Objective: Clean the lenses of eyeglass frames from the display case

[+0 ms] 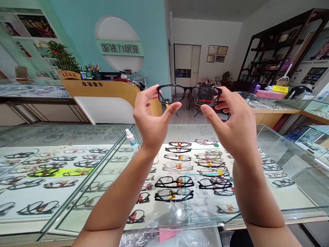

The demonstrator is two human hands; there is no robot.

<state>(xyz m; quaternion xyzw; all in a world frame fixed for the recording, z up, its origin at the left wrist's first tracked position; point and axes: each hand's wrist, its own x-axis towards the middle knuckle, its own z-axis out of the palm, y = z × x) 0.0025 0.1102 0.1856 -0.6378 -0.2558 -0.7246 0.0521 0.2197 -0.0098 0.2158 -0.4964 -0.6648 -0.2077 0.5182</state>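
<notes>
1. Currently, both bare hands are raised over the glass-topped worktop (pixel 305 202), holding one pair of black-framed eyeglasses (pixel 189 88) between them.
2. The left hand (pixel 151 118) has its fingers curled partway and closed on the left end of the frame, its thumb near the lower rim.
3. The right hand (pixel 232 118) mirrors this: the fingers are bent around the right end, and its thumb points up beneath the right lens (pixel 205 101), which carries red lettering.
4. The eyeglasses are held roughly level, well above the worktop, with the lenses upright and the far part of the shop visible through them.
5. Beneath the glass lie rows of display eyeglasses (pixel 174 195), many with small coloured tags; in the left section, some rest on a yellow-green strip (pixel 64 173).
6. A white spray bottle (pixel 131 137) with a blue label stands just to the left of the left forearm.
7. On the far left, a curved reception counter (pixel 118 91) bears dark lettering, with a leafy plant (pixel 63 58) at its left end and a round wall sign (pixel 118 31) behind.
8. On the far right are a dark shelving unit (pixel 267 44), a yellow box (pixel 280 89) and a pink box (pixel 272 94).
</notes>
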